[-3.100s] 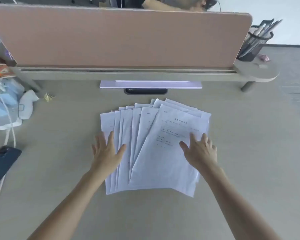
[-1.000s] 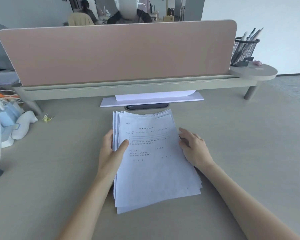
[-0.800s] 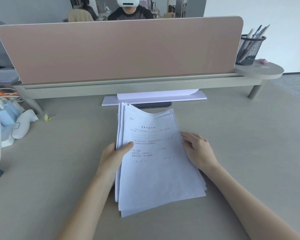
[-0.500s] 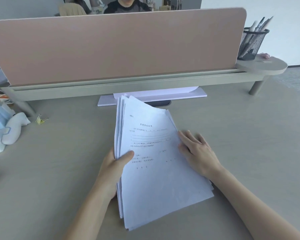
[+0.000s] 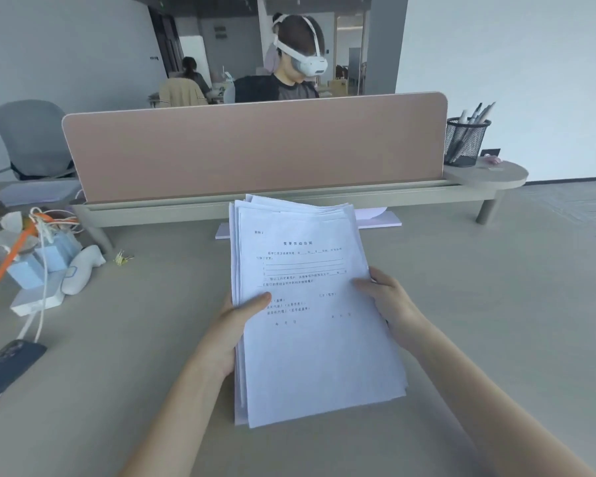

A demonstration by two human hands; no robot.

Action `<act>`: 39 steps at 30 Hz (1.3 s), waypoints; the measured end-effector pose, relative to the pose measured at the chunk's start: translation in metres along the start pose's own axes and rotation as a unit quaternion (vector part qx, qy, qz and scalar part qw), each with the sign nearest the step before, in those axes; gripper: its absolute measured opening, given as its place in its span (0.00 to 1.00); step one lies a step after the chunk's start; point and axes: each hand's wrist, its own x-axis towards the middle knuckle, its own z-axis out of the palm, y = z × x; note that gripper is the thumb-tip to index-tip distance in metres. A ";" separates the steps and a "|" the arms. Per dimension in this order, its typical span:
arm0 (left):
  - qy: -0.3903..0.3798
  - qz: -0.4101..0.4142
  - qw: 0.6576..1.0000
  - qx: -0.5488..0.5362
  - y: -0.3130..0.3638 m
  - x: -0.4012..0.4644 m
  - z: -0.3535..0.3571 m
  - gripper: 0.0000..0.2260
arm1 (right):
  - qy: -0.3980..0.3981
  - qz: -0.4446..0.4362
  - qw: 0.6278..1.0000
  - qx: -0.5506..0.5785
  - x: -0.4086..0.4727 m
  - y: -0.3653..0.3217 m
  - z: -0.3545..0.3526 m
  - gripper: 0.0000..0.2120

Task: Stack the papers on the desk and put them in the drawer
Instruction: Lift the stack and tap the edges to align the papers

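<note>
A loose stack of white printed papers (image 5: 310, 339) is lifted and tilted above the beige desk (image 5: 479, 321), its edges not fully squared. My left hand (image 5: 234, 328) grips the stack's left edge, thumb on the top sheet. My right hand (image 5: 389, 304) holds the right edge, thumb on top and fingers under the sheets. No drawer is in view.
A pink divider panel (image 5: 255, 146) closes the desk's far side, with a person in a headset behind it. A mesh pen holder (image 5: 466, 141) stands on the right shelf end. Cables, blue boxes (image 5: 38, 263) and a dark phone (image 5: 4, 370) lie at left. A white pad (image 5: 375, 220) sits behind the papers.
The fanned papers were gathered into one stack, and both hands have since raised it off the desk toward me. The view has tilted upward.
</note>
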 end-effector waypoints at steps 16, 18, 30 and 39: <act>0.048 0.167 0.984 0.029 0.063 -0.021 -0.013 0.20 | 0.016 -0.213 0.977 0.004 -0.026 -0.071 0.034 0.13; 0.057 0.172 0.983 0.032 0.059 -0.023 -0.012 0.22 | 0.009 -0.220 0.975 0.033 -0.030 -0.075 0.035 0.14; 0.015 0.171 0.985 -0.018 0.071 -0.017 0.006 0.09 | 0.003 -0.258 0.964 0.058 -0.031 -0.091 0.035 0.16; -0.043 0.188 0.981 -0.032 0.080 -0.022 0.006 0.06 | 0.025 -0.290 0.956 0.027 -0.033 -0.120 0.023 0.15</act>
